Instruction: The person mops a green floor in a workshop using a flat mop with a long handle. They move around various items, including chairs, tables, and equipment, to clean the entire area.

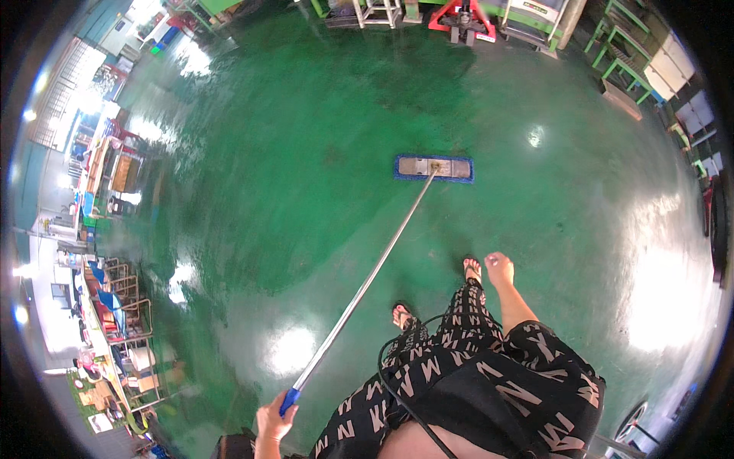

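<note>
My left hand point(274, 419) is closed round the blue grip at the near end of a flat mop's long metal pole point(359, 294). The pole slants away to the upper right and joins the mop head point(414, 167), a wide grey plate edged with blue fringe, which lies flat on the green floor point(306, 176). My right hand point(498, 268) hangs free near my right foot, its fingers curled in with nothing seen in them. It is well apart from the pole.
A red pallet jack point(462, 21) stands at the far edge, with green racks point(623, 46) at the far right. Tables and chairs point(126, 298) line the left side. The floor looks glossy, with darker streaks. A dark cable point(397, 390) hangs before my body.
</note>
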`<state>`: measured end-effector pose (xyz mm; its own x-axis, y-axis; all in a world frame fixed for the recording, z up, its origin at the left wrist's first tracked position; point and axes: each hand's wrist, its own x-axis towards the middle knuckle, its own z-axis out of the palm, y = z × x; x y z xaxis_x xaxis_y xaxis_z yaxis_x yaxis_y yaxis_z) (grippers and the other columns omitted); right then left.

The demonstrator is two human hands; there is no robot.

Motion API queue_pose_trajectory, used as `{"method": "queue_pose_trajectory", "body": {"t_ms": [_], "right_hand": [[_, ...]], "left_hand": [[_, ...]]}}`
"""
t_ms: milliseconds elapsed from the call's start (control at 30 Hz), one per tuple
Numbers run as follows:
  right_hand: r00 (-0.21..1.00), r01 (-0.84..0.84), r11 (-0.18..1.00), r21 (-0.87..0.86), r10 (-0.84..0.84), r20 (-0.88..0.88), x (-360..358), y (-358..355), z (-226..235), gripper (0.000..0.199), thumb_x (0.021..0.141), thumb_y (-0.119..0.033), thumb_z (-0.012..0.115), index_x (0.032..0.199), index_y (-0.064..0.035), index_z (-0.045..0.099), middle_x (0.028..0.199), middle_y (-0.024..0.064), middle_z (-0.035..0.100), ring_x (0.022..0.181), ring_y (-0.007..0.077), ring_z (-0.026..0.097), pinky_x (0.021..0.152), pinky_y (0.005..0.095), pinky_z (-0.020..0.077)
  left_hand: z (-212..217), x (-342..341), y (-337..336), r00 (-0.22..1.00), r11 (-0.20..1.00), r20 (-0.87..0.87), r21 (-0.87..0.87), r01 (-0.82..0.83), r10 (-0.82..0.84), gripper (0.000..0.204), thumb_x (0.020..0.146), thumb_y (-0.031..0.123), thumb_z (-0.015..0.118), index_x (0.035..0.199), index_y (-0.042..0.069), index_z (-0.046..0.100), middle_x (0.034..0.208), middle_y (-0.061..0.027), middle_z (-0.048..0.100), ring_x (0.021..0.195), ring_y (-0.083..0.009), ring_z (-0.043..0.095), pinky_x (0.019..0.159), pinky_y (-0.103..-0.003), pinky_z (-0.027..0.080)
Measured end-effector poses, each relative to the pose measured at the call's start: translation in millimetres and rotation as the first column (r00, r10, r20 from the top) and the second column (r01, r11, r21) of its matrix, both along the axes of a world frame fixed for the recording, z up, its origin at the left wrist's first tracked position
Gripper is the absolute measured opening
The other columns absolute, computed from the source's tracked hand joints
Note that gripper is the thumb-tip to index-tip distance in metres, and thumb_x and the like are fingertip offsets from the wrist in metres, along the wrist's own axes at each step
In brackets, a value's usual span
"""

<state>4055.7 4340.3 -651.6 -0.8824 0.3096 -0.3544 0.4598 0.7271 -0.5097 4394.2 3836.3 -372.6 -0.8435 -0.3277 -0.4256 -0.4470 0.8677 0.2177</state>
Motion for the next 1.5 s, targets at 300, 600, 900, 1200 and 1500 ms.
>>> {"method": "queue_pose_trajectory", "body": {"t_ms": [300,600,900,1200,1500], "right_hand": [[0.975,0.214,0.975,0.067,-0.217,0.042,-26.8,203.1,-79.3,0.021,0.078,-0.025,0.059,0.085,-0.0074,0.069,0.074,0.0150,0.067,0.070,0.0297,0.066,0.065,0.0392,0.0522],[0.780,0.537,0.742,-0.401,-0.618,-0.098,-35.7,468.5,-68.5,0.013,0.086,-0.010,0.056,0.090,0.0009,0.061,0.066,0.0049,0.057,0.055,0.0137,0.054,0.043,0.0259,0.0427],[0.708,0.691,0.674,-0.260,-0.559,0.431,140.7,468.4,-136.7,0.014,0.083,-0.015,0.055,0.079,-0.0023,0.054,0.056,0.0089,0.055,0.042,0.0196,0.052,0.035,0.0319,0.0372],[0.701,0.702,0.646,-0.300,-0.554,0.449,84.0,425.9,-110.5,0.018,0.085,-0.020,0.055,0.091,-0.0024,0.055,0.061,0.0120,0.059,0.044,0.0231,0.058,0.033,0.0333,0.0357],[0.609,0.710,0.697,-0.104,-0.533,0.588,50.4,449.8,-51.7,0.027,0.085,-0.021,0.056,0.106,-0.0036,0.057,0.074,0.0124,0.064,0.051,0.0229,0.061,0.041,0.0347,0.0398]], "left_hand": [[-111.7,-241.8,239.8,0.998,0.972,0.016,0.228,-0.058,0.056,0.045,0.082,0.038,0.063,0.119,0.015,0.056,0.081,-0.0200,0.065,0.078,-0.0405,0.063,0.069,-0.047,0.050],[-154.6,-674.8,462.2,0.973,0.954,0.022,0.205,0.219,-0.228,0.023,0.079,0.021,0.060,0.091,0.002,0.064,0.090,-0.0188,0.067,0.087,-0.0342,0.066,0.074,-0.045,0.053],[-204.4,-534.7,482.5,0.985,0.945,-0.032,0.279,0.169,-0.167,0.034,0.081,0.017,0.053,0.111,0.003,0.049,0.093,-0.0244,0.064,0.086,-0.0432,0.063,0.074,-0.054,0.049],[-201.0,-94.9,267.2,0.877,0.917,0.478,0.324,-0.232,0.053,0.051,0.082,0.032,0.061,0.128,0.018,0.043,0.104,-0.0184,0.063,0.093,-0.0379,0.062,0.078,-0.047,0.049],[-222.7,-104.1,327.3,0.676,0.858,0.705,0.195,-0.476,0.215,0.045,0.081,0.040,0.061,0.116,0.014,0.052,0.099,-0.0182,0.064,0.093,-0.0371,0.063,0.079,-0.048,0.049]]}}
